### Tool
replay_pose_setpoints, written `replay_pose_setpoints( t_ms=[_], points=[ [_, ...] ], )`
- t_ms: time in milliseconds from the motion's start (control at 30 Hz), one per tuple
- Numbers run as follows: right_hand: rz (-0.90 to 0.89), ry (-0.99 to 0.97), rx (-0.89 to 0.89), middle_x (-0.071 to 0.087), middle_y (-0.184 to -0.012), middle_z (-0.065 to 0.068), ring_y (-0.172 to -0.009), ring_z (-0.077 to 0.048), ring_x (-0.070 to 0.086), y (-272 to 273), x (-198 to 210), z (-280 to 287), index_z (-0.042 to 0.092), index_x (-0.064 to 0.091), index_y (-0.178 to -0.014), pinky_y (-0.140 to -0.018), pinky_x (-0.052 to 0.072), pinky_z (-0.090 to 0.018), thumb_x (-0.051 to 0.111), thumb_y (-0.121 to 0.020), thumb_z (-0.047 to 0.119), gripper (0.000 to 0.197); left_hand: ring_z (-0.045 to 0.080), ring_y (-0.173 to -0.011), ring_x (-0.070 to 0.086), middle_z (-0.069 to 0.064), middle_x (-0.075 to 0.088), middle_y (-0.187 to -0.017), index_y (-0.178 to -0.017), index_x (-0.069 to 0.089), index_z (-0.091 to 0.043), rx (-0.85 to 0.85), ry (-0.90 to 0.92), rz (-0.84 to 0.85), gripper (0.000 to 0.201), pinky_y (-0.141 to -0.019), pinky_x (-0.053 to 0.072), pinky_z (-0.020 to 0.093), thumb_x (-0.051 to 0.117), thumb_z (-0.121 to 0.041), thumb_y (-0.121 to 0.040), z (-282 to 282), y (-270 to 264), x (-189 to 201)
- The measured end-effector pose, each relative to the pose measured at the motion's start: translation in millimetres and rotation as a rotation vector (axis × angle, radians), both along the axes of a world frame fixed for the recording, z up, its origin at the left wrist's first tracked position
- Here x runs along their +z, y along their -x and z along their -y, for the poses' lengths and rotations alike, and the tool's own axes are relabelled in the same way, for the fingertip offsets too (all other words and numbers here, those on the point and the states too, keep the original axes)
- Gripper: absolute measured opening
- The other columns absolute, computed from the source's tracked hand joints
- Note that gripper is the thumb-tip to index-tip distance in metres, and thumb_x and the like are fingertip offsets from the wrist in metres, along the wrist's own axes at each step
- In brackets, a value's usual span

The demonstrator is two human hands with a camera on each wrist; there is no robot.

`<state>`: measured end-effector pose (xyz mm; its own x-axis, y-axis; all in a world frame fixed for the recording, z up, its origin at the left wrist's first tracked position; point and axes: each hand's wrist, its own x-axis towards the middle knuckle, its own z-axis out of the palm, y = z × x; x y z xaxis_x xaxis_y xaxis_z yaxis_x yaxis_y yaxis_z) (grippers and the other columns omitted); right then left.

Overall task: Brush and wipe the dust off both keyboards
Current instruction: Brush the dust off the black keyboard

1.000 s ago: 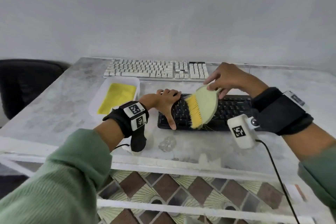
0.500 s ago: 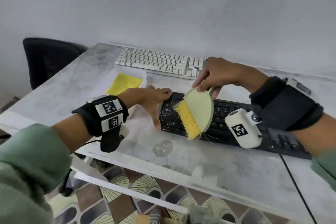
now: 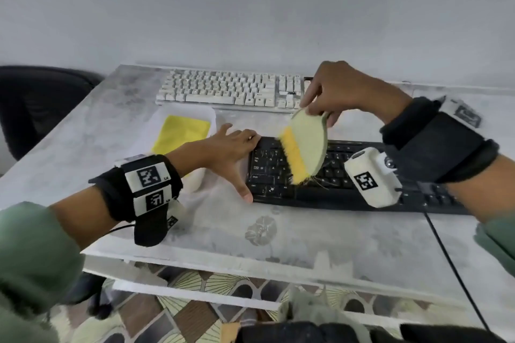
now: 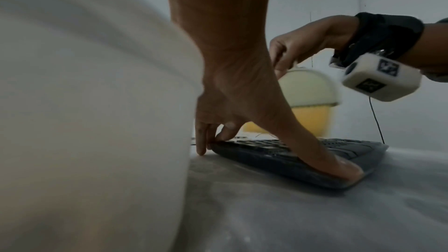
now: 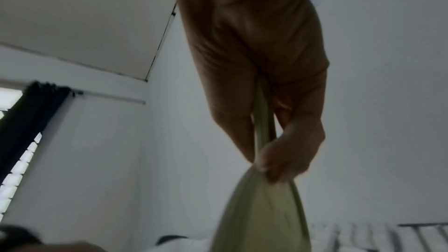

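Head view: right hand (image 3: 335, 92) pinches brush (image 3: 305, 145) by its pale top, bristles pointing down-left onto black keyboard (image 3: 348, 189), long axis left-right on bench (image 3: 320, 239). Left hand (image 3: 228, 150) spread wide, bracing keyboard's left end.

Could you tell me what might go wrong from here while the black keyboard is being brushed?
1. The right hand only pinches the pale green brush with yellow bristles at its top edge; that light grip might slip mid-stroke.
2. Dust may be swept left toward the white tray holding the yellow cloth.
3. The left hand steadies only the black keyboard's left end, so it could pivot.
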<state>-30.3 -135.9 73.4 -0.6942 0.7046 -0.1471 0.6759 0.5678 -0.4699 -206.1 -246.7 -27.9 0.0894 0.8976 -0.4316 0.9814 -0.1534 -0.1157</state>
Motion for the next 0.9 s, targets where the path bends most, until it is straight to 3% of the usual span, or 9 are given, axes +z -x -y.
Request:
replay_pose_setpoints(
  t_ms=[67, 167, 333, 400, 500, 600, 767, 833, 900],
  points=[
    [-0.055, -0.096, -0.07, 0.069, -0.091, -0.015, -0.028, -0.006, 0.052, 7, -4, -1, 0.0, 0.071, -0.093, -0.036, 0.045, -0.011, 0.056, -0.08, -0.005, 0.02, 0.023, -0.144, 0.015, 0.009, 0.01, -0.156, -0.15, -0.001, -0.005, -0.011, -0.009, 0.009, 0.135, -0.116, -0.005, 0.046, 0.061, -0.081, -0.058, 2, 1, 0],
    [-0.012, -0.042, -0.039, 0.068, -0.093, -0.012, -0.029, -0.005, 0.052, 8, -14, 9, 0.0, 0.07, -0.096, -0.034, 0.042, -0.011, 0.059, -0.08, -0.005, 0.02, 0.023, -0.143, 0.016, 0.008, 0.011, -0.155, -0.15, 0.0, -0.005, -0.034, -0.017, 0.014, 0.14, -0.116, -0.005, 0.046, 0.06, -0.087, -0.053, 2, 2, -1],
    [0.117, 0.055, 0.112, 0.061, -0.076, 0.0, -0.038, -0.008, 0.059, 2, -6, 30, 0.001, 0.068, -0.101, -0.04, 0.047, -0.014, 0.064, -0.081, -0.003, 0.021, 0.022, -0.141, 0.019, 0.008, 0.014, -0.152, -0.149, 0.003, -0.006, -0.049, -0.033, 0.039, 0.148, -0.115, -0.004, 0.045, 0.032, -0.096, -0.035, 0, 6, -7],
    [0.055, 0.042, 0.069, 0.067, -0.084, -0.008, -0.041, -0.009, 0.06, 7, 0, 22, 0.001, 0.07, -0.099, -0.041, 0.049, -0.014, 0.065, -0.08, -0.003, 0.021, 0.022, -0.141, 0.019, 0.008, 0.015, -0.152, -0.149, 0.003, -0.006, -0.054, -0.044, 0.045, 0.149, -0.115, -0.003, 0.043, 0.028, -0.095, -0.033, 0, 8, -10],
    [-0.048, -0.096, -0.039, 0.065, -0.107, -0.015, -0.03, -0.006, 0.053, 16, -5, 13, -0.001, 0.069, -0.101, -0.034, 0.041, -0.011, 0.059, -0.082, -0.005, 0.022, 0.022, -0.139, 0.023, 0.008, 0.018, -0.15, -0.148, 0.006, -0.005, -0.068, -0.069, 0.048, 0.148, -0.115, -0.001, 0.041, 0.028, -0.095, -0.033, 0, 9, -12],
    [0.015, -0.046, -0.001, 0.064, -0.111, -0.015, -0.031, -0.005, 0.054, 14, -16, 19, -0.003, 0.067, -0.105, -0.033, 0.039, -0.011, 0.059, -0.082, -0.005, 0.024, 0.023, -0.139, 0.024, 0.009, 0.02, -0.15, -0.148, 0.007, -0.004, -0.073, -0.083, 0.038, 0.149, -0.115, 0.0, 0.041, 0.027, -0.095, -0.032, 0, 9, -13],
    [0.171, 0.103, 0.13, 0.067, -0.087, -0.009, -0.039, -0.009, 0.06, 6, 1, 30, 0.001, 0.069, -0.102, -0.043, 0.05, -0.015, 0.065, -0.081, -0.001, 0.021, 0.023, -0.139, 0.023, 0.009, 0.019, -0.152, -0.149, 0.006, -0.006, -0.071, -0.087, 0.045, 0.148, -0.115, 0.0, 0.041, 0.027, -0.096, -0.032, 1, 9, -12],
    [0.114, 0.049, 0.101, 0.068, -0.081, -0.012, -0.037, -0.008, 0.059, 14, 6, 25, 0.001, 0.07, -0.099, -0.043, 0.051, -0.015, 0.064, -0.081, -0.001, 0.019, 0.023, -0.14, 0.022, 0.009, 0.016, -0.153, -0.149, 0.004, -0.005, -0.071, -0.08, 0.034, 0.149, -0.115, 0.0, 0.041, 0.025, -0.096, -0.032, 1, 9, -12],
    [0.032, -0.079, 0.029, 0.068, -0.089, -0.016, -0.031, -0.006, 0.054, 25, 3, 22, -0.001, 0.069, -0.098, -0.037, 0.046, -0.013, 0.058, -0.083, -0.004, 0.019, 0.023, -0.14, 0.022, 0.009, 0.016, -0.153, -0.15, 0.003, -0.004, -0.078, -0.081, 0.023, 0.15, -0.115, 0.0, 0.042, 0.024, -0.096, -0.033, 1, 9, -12]
  ],
)
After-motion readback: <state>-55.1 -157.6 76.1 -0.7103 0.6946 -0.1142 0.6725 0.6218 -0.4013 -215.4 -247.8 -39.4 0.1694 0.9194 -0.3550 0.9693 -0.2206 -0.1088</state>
